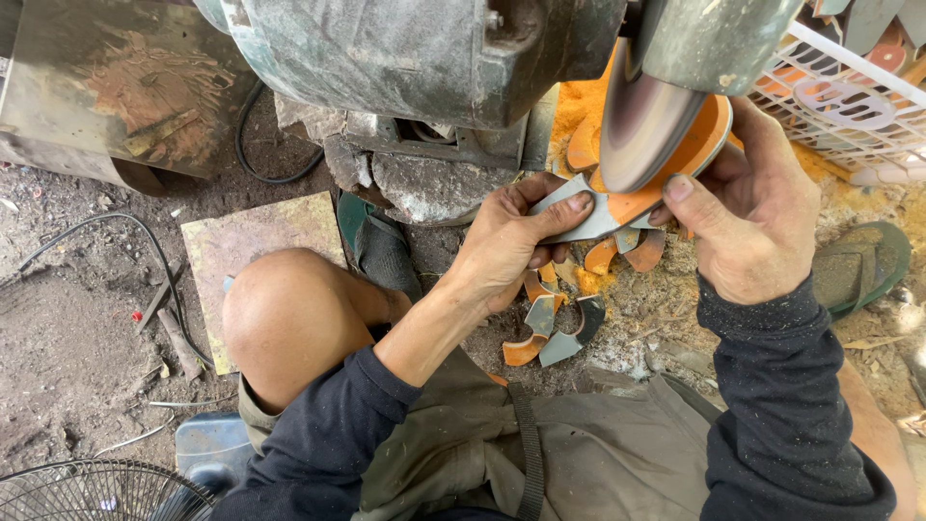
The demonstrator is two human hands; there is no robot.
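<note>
Plainly, the nearest danger was to the fingertips: both hands pinched one flat orange-and-grey curved piece [644, 193] right against the face of the spinning grinding wheel [639, 125], and should the piece catch or slip, a thumb could slide into the wheel, or the piece could be thrown down toward the lap. Orange dust lay thick beyond the hands, which could make the grip less sure. The left hand [511, 246] was closed on the grey end of the piece, thumb on top and fingers curled beneath. The right hand [752, 212] was clamped on the orange end, its thumb pressed flat just beside the wheel's rim and its fingers wrapped behind. The piece sat between the two hands, touching the wheel. Below the left hand a small heap of similar cut pieces [555, 323] lay on the dirt floor [77, 328], near a bare knee [289, 309]. Beyond the right hand stood a white basket [839, 116] holding more shapes, and a green sandal [863, 265] lay beside that wrist.
</note>
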